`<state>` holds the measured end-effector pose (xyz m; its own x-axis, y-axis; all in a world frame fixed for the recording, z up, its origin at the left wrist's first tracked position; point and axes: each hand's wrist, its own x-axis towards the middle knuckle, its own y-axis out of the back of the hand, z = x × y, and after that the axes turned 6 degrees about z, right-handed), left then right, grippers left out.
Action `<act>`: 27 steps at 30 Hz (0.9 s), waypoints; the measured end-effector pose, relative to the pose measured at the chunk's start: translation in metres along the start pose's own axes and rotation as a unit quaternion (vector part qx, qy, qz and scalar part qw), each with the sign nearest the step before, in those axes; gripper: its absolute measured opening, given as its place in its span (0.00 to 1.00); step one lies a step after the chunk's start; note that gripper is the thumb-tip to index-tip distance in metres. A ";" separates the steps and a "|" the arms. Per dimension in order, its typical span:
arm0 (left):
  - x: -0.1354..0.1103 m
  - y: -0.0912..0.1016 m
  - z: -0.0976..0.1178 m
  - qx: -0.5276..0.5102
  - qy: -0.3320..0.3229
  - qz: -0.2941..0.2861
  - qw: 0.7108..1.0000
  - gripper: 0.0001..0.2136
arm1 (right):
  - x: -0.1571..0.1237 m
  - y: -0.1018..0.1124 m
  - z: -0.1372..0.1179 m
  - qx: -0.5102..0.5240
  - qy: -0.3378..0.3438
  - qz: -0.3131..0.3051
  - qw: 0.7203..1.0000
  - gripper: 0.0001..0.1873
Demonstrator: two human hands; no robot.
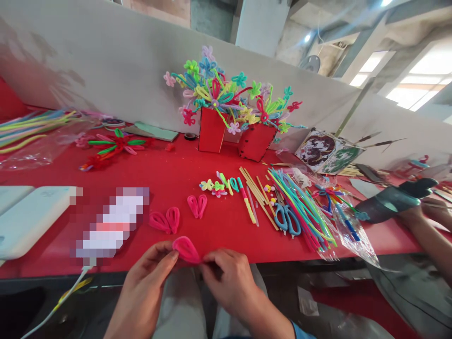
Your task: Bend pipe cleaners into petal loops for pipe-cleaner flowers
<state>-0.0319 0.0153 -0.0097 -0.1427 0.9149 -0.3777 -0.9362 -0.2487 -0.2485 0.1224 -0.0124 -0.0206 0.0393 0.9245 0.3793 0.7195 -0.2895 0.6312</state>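
A bright pink pipe-cleaner petal (188,248), bent into a loop, is held between both hands at the table's front edge. My left hand (150,275) pinches its rounded end between thumb and fingers. At its narrow end, my right hand (231,278) grips with thumb and forefinger. Just beyond lie a pair of pink loops (165,220) and a second pair of pink loops (197,206), each joined at a point. Farther right, scissors (287,220) with blue handles rest beside loose pipe cleaners (307,212) and thin wooden sticks (257,195).
Two red vases (213,132) of pipe-cleaner flowers stand against the white partition. Small flower pieces (219,184) lie mid-table. White boxes (38,219) and a blurred-out device (113,223) with a cable occupy the left. At right, a co-worker's arms (429,235) rest near a dark bottle-like object (388,205).
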 end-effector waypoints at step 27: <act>0.061 0.014 -0.016 0.625 -0.538 -0.014 0.566 0.13 | 0.119 -0.039 0.025 -0.251 0.118 -0.179 0.944 0.11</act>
<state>-0.0487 0.0619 -0.0507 0.3941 0.7447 0.5386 -0.3434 -0.4242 0.8379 0.1166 0.1155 -0.0168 -0.3427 0.9212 0.1844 0.2362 -0.1056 0.9660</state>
